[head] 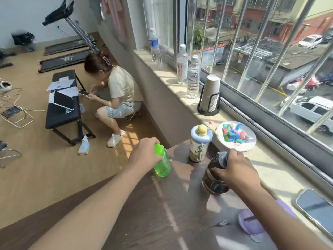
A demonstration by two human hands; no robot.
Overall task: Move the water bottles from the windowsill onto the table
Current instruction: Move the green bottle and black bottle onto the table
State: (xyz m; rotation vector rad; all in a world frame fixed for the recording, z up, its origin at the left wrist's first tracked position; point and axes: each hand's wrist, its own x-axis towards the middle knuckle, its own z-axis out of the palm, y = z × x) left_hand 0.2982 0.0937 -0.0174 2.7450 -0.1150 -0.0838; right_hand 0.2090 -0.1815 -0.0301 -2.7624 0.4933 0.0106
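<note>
My left hand (144, 156) grips a green bottle (163, 166) by its top, low over the far edge of the dark wooden table (144, 213). My right hand (237, 170) holds a dark smoky bottle (213, 179) that stands on the table near the windowsill (270, 170). A blue-lidded patterned bottle (199, 143) stands upright at the table's far corner. Farther along the sill stand clear plastic bottles: one ribbed (193, 76), one with a red label (182, 64), one with a blue label (154, 45).
On the sill sit a white plate of coloured scraps (236, 137), a stack of paper cups in a black holder (210, 95) and a phone (317, 210). A purple lid (249, 222) lies on the table. A person (115, 91) crouches by a black bench (62, 105).
</note>
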